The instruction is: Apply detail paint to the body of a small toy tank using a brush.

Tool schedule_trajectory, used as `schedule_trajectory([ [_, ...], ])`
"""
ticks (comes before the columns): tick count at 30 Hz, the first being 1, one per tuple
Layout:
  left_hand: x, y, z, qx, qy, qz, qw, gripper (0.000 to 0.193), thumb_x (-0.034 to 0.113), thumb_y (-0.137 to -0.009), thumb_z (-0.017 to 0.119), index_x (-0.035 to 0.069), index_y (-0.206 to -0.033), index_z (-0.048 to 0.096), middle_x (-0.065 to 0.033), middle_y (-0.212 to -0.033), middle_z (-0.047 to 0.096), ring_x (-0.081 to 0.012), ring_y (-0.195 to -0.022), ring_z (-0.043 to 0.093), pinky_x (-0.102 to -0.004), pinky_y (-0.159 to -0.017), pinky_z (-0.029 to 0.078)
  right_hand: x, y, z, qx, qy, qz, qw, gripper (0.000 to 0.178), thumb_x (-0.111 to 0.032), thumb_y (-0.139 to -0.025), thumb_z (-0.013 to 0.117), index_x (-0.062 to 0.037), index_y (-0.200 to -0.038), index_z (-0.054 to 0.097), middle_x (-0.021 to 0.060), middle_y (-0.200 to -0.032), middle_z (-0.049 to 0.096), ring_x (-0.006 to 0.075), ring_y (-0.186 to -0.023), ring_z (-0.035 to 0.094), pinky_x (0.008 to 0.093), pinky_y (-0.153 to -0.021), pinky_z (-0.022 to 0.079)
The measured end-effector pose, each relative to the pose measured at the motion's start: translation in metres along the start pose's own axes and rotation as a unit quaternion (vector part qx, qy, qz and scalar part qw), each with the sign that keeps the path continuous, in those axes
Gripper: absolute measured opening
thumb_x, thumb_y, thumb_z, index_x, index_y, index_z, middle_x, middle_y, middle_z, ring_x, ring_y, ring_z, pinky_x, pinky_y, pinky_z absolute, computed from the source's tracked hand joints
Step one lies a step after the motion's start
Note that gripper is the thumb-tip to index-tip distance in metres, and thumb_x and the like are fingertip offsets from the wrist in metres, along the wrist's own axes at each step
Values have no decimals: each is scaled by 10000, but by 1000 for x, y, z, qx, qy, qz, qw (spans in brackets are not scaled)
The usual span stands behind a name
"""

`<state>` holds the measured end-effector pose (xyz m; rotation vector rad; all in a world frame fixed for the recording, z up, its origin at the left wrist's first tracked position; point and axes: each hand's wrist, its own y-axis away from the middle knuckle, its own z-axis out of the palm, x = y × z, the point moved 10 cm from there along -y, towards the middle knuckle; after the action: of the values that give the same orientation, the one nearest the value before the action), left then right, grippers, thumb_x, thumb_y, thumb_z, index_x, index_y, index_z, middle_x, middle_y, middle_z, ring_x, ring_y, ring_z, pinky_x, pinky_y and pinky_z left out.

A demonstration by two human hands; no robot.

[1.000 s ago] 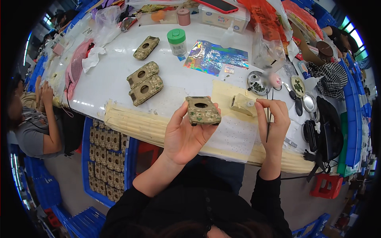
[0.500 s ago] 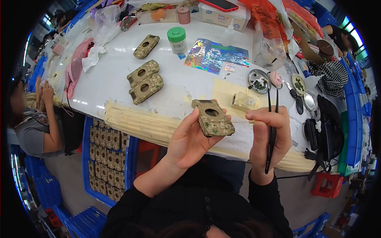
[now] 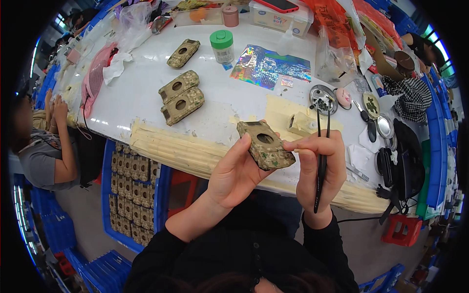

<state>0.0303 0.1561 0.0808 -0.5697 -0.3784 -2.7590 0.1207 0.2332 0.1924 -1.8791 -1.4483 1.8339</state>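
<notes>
My left hand (image 3: 225,183) grips a camouflage-painted model tank hull (image 3: 271,155), thumb on its near-left side and fingers beneath. The hull is tilted, with a round hole in its top. Black tweezers (image 3: 320,183) rest in my right hand (image 3: 334,158), their tips pointing away from me. A thin pale stick (image 3: 294,149) is pinched between that hand's thumb and forefinger, its tip close to the hull's right edge; whether it touches, I cannot tell. Behind them stands a small tan block (image 3: 299,123) on a yellowish taped patch (image 3: 278,105).
Two similar hulls (image 3: 183,105) lie side by side at left, another hull (image 3: 183,52) behind them. A green-lidded jar (image 3: 222,46), a holographic sheet (image 3: 268,66) and a round tin (image 3: 323,94) with dark bits stand farther back. A blue crate (image 3: 108,195) of hulls sits lower left; a co-worker (image 3: 53,156) is beyond.
My right hand has moved left, bringing the stick up to the hull's right edge. The hull has shifted slightly to the right in my left hand.
</notes>
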Motion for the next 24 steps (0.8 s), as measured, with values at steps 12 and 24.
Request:
schedule_trajectory([
  [12, 0, 0, 2, -8, 16, 2, 1000, 482, 338, -1013, 419, 63, -1404, 351, -131, -1349, 485, -231, -1251, 493, -424, -1062, 418, 1, 1, 0, 0, 15, -5, 1000, 94, -77, -852, 691, -33, -915, 637, 66, -777, 558, 193, -719, 502, 284, -620, 409],
  [24, 6, 1, -5, -5, 52, 16, 999, 565, 310, -1006, 435, 23, -1461, 261, -191, -1364, 456, -318, -1295, 449, -450, -1074, 419, 31, 5, -35, 117, -57, 83, 988, 162, -150, -963, 575, -15, -878, 607, 41, -826, 563, 111, -727, 477, 219, -673, 372],
])
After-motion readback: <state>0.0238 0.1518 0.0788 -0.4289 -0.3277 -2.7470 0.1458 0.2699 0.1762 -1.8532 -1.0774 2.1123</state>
